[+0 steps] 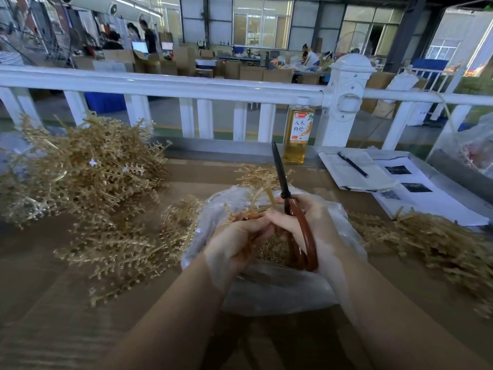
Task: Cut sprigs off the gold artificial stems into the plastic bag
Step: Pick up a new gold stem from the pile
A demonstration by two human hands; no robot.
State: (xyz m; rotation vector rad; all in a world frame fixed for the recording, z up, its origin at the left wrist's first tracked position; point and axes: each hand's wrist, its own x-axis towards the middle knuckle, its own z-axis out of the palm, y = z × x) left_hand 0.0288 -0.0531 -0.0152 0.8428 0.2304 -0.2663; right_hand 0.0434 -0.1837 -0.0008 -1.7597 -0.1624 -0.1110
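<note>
Plastic bag [266,287] sat at table [53,316] centre, both hands over it, left hand [234,244] just left of right hand [314,228]. Scissors [286,194] stood in the right hand, blades toward 12 o'clock. Large stem pile [80,172] lay at 10 o'clock, smaller pile [440,244] at 3. Bottle [297,132] stood at 12 before the railing [186,86]; notebook [354,172] with pen [352,164] on it at 1 o'clock.
</note>
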